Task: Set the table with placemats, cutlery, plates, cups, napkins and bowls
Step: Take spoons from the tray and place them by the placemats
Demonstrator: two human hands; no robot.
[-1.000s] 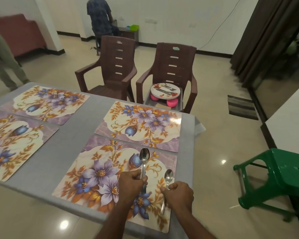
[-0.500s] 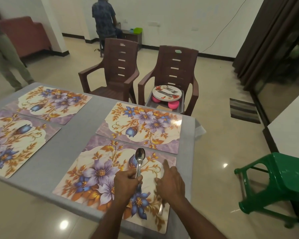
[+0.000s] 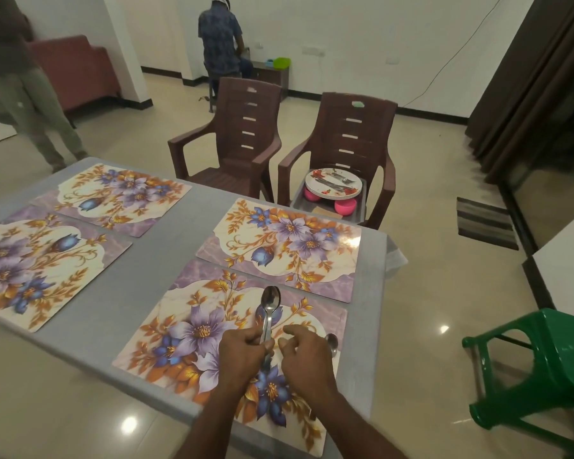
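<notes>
Our left hand (image 3: 242, 354) grips a spoon (image 3: 269, 313) by its handle over the near placemat (image 3: 186, 329); right hand (image 3: 304, 354) hovers with loosely curled, empty fingers. Steel looks light, stiff, slippery, so we pinch mid-handle.

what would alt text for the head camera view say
A person's left hand holds a steel spoon upright over the nearest floral placemat on a grey table, while the right hand hovers beside it, a second spoon lying just beyond it.
</notes>
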